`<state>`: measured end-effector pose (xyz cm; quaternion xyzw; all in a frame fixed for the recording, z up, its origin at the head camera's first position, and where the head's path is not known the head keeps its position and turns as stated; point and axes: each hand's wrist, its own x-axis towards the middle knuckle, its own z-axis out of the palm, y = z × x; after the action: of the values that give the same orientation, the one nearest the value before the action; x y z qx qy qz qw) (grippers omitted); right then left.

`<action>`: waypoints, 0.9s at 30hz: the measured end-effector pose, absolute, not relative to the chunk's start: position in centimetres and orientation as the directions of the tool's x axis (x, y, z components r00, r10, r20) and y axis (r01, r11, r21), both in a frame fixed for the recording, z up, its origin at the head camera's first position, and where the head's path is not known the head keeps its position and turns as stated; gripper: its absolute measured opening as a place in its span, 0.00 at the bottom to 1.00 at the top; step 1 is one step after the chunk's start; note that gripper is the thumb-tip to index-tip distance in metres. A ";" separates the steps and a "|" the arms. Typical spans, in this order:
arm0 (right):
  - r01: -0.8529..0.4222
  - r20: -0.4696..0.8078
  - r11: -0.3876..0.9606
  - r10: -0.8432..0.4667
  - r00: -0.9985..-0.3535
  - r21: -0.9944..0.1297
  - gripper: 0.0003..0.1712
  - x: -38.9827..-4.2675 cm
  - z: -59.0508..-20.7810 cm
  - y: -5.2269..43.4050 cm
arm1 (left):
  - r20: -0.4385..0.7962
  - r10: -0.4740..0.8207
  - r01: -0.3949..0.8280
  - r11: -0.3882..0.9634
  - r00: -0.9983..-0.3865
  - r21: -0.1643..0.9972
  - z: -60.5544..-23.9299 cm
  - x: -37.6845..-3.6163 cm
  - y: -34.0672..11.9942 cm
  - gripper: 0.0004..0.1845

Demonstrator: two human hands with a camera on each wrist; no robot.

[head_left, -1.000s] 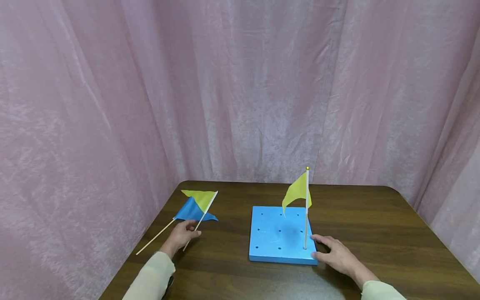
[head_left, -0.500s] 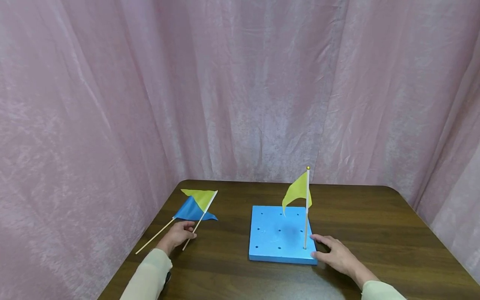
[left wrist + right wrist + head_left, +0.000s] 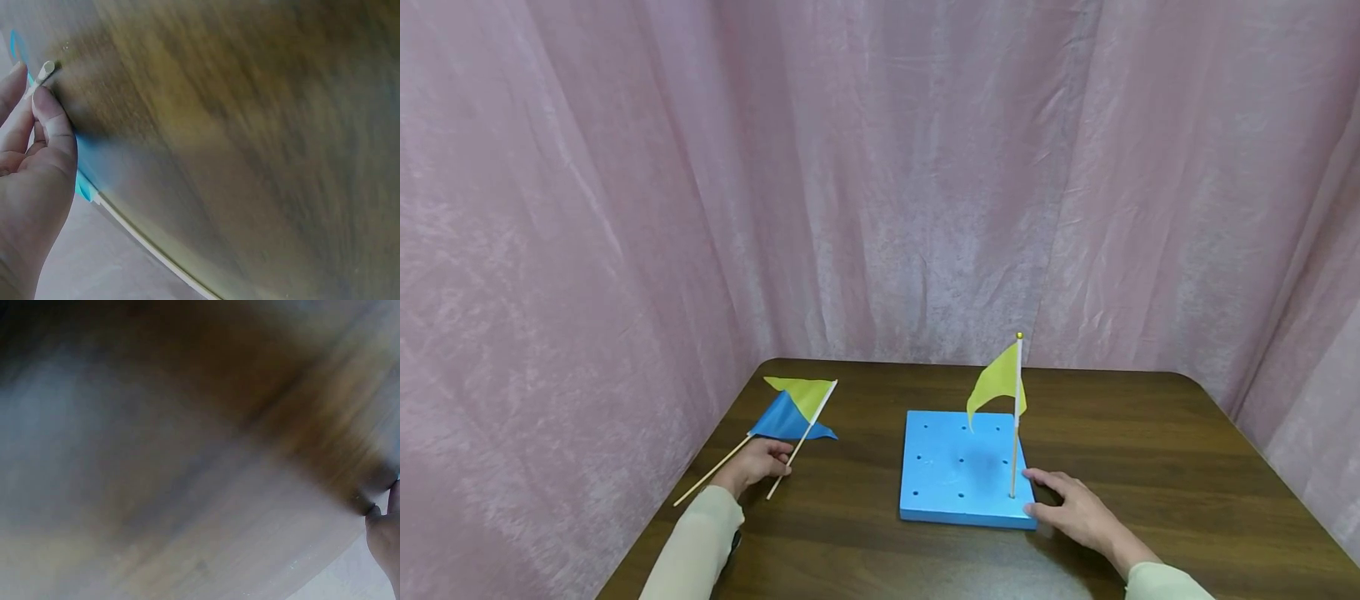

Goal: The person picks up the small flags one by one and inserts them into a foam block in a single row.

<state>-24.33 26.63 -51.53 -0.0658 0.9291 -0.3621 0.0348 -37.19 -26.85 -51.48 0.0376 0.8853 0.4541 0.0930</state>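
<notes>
On the left of the table, a yellow pennant flag [image 3: 812,398] lies across a blue pennant flag [image 3: 782,418]. My left hand [image 3: 754,467] pinches the yellow flag's wooden stick between thumb and fingers; the left wrist view shows the stick's end [image 3: 47,67] poking out past the thumb. At centre right sits a light-blue square board [image 3: 932,479] with several small holes. A second yellow flag [image 3: 997,379], topped by a gold ball, stands upright in its near right hole. My right hand [image 3: 1071,508] touches the board's right edge with loosely extended thumb and fingers.
The dark brown wooden table [image 3: 850,533] has rounded far corners. A pink velvet curtain [image 3: 880,183] hangs behind it and along both sides. The blue flag's bare stick [image 3: 711,471] points toward the table's left edge.
My left hand has drawn slightly to the left along the yellow flag's stick. The flags stay in place, and my right hand keeps its spot at the board.
</notes>
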 end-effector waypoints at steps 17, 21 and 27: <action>-0.112 -0.003 0.727 -0.155 -0.988 -0.678 0.37 -24.3 -51.6 26.7 | -0.116 0.112 -0.021 0.620 -0.987 0.784 -51.6 -37.4 -26.4 0.21; -0.111 -0.006 0.727 -0.156 -0.988 -0.678 0.37 -24.3 -51.6 26.7 | -0.123 0.100 -0.034 0.624 -0.987 0.781 -51.5 -37.5 -26.2 0.20; -0.109 -0.007 0.725 -0.155 -0.988 -0.680 0.38 -24.3 -51.6 26.7 | -0.091 0.107 0.001 0.655 -0.990 0.756 -51.5 -37.5 -25.9 0.20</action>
<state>-24.27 26.65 -51.59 -0.0713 0.9282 -0.3637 0.0314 -37.47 -25.90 -51.52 0.0298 0.9073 0.4145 0.0639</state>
